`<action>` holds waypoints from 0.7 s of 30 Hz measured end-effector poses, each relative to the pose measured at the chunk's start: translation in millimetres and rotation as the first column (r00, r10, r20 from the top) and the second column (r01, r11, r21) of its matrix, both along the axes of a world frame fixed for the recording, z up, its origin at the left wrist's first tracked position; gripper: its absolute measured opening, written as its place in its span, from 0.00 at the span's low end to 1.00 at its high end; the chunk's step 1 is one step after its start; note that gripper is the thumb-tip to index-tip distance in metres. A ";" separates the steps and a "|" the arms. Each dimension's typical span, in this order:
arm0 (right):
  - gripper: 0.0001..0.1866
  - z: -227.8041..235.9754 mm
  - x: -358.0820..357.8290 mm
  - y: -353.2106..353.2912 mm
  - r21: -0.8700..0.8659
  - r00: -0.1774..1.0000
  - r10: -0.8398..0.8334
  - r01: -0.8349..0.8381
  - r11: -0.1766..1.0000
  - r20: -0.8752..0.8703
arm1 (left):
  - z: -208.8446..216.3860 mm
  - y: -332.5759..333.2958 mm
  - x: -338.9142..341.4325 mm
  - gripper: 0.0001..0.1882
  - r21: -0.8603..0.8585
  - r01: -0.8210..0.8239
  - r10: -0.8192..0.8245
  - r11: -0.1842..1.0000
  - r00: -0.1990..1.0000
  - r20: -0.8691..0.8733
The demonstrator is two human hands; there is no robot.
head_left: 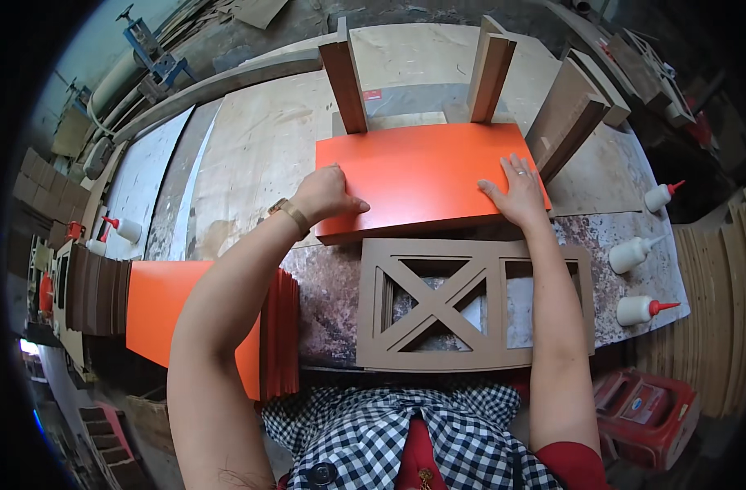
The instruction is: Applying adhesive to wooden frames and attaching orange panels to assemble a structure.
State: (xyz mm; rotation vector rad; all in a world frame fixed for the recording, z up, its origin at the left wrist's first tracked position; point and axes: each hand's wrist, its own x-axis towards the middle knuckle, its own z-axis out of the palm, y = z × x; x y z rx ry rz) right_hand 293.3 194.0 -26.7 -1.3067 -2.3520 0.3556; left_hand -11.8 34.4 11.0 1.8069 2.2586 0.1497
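Observation:
A bright orange board or stack of boards (422,167) lies across the table in front of me, its near edge showing some thickness. My left hand (328,196) is closed at its left end, the thumb on the orange top and the other fingers curled, partly hidden. Flat on the right end rests my right hand (513,192), fingers spread and thumb apart. Nearer to me, under my right forearm, lies a brown fibreboard frame (434,359) with an X-shaped brace and a rectangular opening.
Upright brown boards (344,86) stand beyond and right of the orange piece. More orange panels (164,298) are stacked at left, beside brown panels (95,290). White glue bottles (634,310) line the right table edge; another bottle (126,229) sits left. A red plastic stool (646,416) is below right.

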 end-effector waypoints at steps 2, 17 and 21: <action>0.32 0.0 20.9 1.2 -0.066 0.989 0.027 -0.038 0.997 -0.148 | -4.0 6.0 6.4 0.27 0.041 0.025 -0.026 0.999 0.999 0.030; 0.37 -4.5 248.3 -106.6 -0.219 -0.946 -0.170 -0.111 0.969 -0.277 | -22.4 0.0 -5.3 0.21 0.302 0.024 -0.091 0.953 0.974 0.209; 0.35 -9.2 270.0 -90.8 -0.250 -0.974 -0.227 -0.221 0.943 0.006 | -24.0 2.2 -8.2 0.22 0.250 0.007 -0.063 0.968 0.974 0.217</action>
